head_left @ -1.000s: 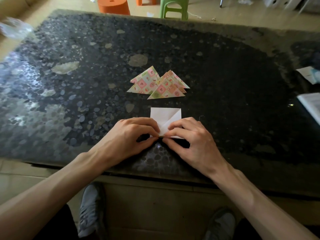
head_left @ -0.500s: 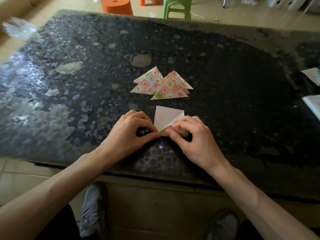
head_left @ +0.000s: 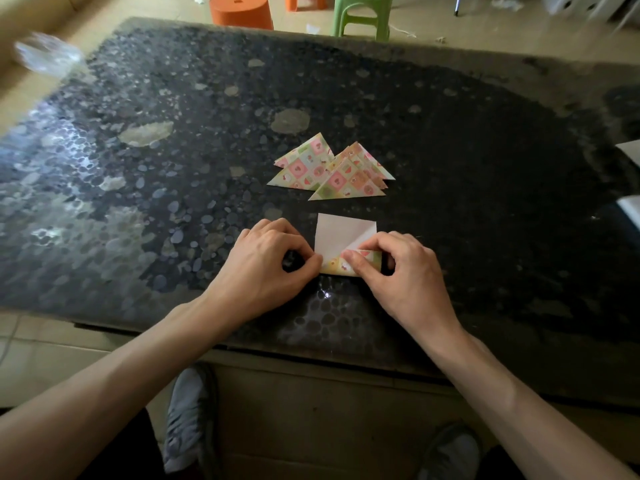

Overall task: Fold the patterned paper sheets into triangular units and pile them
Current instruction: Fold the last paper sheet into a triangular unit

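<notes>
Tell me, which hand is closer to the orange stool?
Left. The left hand lies almost straight in line with the orange stool beyond the table; the right hand lies farther off to the right, pinching the paper sheet.

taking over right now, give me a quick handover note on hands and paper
Left hand pinches the near left edge of the paper sheet.
Right hand pinches the sheet's near edge, turned up so the pattern shows.
Sheet lies white side up on the table, nearer you than the pile of triangles.
Done: several triangles piled. Left: finish this sheet, add it.
</notes>
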Demonstrator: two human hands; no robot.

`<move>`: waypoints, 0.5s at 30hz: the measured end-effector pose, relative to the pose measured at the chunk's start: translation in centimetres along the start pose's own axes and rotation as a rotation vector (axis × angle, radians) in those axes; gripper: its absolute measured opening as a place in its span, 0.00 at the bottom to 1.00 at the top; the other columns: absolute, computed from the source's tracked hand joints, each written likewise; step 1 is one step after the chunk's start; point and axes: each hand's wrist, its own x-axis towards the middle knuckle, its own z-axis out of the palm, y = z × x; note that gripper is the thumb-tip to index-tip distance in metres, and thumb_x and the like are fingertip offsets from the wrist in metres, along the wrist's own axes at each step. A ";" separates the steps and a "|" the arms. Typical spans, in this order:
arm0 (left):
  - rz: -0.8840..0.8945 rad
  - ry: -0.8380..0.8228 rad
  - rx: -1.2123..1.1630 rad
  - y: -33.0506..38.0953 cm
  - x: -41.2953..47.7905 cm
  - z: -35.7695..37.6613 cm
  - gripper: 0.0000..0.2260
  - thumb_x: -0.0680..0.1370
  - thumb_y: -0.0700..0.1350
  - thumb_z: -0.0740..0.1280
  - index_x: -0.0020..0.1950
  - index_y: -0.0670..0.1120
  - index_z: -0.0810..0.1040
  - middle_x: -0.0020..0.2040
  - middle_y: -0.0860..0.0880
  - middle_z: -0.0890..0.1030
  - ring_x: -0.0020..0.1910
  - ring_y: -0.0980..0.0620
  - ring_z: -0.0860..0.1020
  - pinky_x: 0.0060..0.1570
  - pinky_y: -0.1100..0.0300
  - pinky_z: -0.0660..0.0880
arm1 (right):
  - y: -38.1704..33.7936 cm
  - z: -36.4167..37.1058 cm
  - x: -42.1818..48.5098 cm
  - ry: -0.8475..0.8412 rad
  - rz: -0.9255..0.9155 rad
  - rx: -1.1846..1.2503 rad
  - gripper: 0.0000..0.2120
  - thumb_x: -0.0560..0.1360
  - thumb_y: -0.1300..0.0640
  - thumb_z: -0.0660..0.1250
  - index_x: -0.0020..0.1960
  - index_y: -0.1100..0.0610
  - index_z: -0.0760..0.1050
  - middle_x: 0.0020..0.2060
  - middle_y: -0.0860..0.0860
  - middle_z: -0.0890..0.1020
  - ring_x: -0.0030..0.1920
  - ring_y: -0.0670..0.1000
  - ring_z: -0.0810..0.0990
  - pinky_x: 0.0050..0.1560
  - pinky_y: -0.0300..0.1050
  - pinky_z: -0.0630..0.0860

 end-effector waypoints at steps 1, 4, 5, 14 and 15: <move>-0.007 -0.003 -0.006 0.0 0.0 0.0 0.14 0.76 0.65 0.65 0.46 0.58 0.85 0.50 0.61 0.76 0.52 0.58 0.72 0.57 0.52 0.72 | 0.0 0.1 0.1 -0.007 -0.002 -0.017 0.08 0.78 0.42 0.72 0.47 0.46 0.81 0.43 0.41 0.81 0.49 0.44 0.77 0.49 0.45 0.76; -0.014 0.003 -0.002 0.2 0.0 0.2 0.16 0.73 0.67 0.65 0.45 0.58 0.85 0.49 0.60 0.76 0.52 0.58 0.72 0.56 0.53 0.71 | 0.0 0.2 0.3 -0.017 0.000 -0.050 0.09 0.78 0.41 0.71 0.47 0.46 0.81 0.44 0.41 0.81 0.50 0.44 0.77 0.49 0.47 0.77; -0.017 0.004 0.001 0.2 0.1 0.3 0.16 0.72 0.67 0.66 0.44 0.58 0.85 0.49 0.60 0.76 0.52 0.58 0.72 0.56 0.54 0.71 | -0.1 0.2 0.4 -0.020 0.003 -0.061 0.10 0.78 0.41 0.71 0.48 0.46 0.81 0.45 0.41 0.81 0.50 0.44 0.77 0.49 0.47 0.77; -0.034 -0.027 -0.003 0.1 0.3 0.2 0.14 0.70 0.67 0.68 0.43 0.59 0.84 0.49 0.60 0.75 0.52 0.59 0.70 0.55 0.56 0.69 | 0.1 -1.3 1.0 -0.117 0.063 0.054 0.08 0.78 0.43 0.72 0.51 0.46 0.82 0.34 0.42 0.77 0.38 0.41 0.76 0.34 0.32 0.70; -0.036 -0.034 -0.005 0.2 0.3 0.1 0.13 0.70 0.66 0.69 0.43 0.60 0.83 0.49 0.60 0.75 0.52 0.59 0.70 0.55 0.56 0.69 | 0.1 -1.4 1.0 -0.125 0.066 0.057 0.07 0.78 0.44 0.72 0.51 0.45 0.82 0.34 0.42 0.78 0.38 0.41 0.76 0.35 0.33 0.71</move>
